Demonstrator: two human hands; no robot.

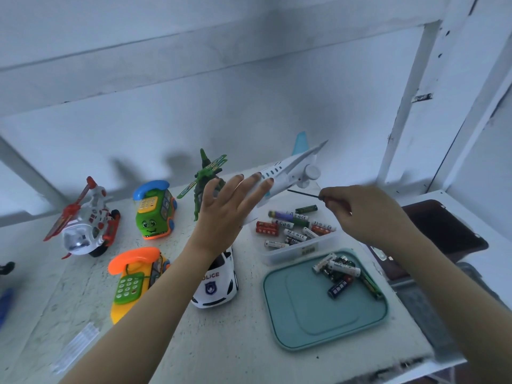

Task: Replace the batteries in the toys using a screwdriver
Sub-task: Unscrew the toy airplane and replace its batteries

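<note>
A white toy airplane [293, 167] with a light blue tail is tilted, tail up, over the back of the table. My left hand [227, 212] lies against its fuselage with straight, spread fingers, hiding the nose. My right hand [360, 214] grips a thin dark screwdriver [303, 194], whose tip points left, just under the plane's engine. A clear box [293, 253] below the plane holds several batteries [293, 225]. Nearer me, a teal tray [318, 322] carries several more batteries [340, 273] in its far right corner.
On the white table stand a police car [216, 284], a green helicopter [205, 173], a green phone car [155, 212], an orange phone toy [133, 275] and a white and red helicopter [86, 223]. A dark case [437, 231] sits at the right edge.
</note>
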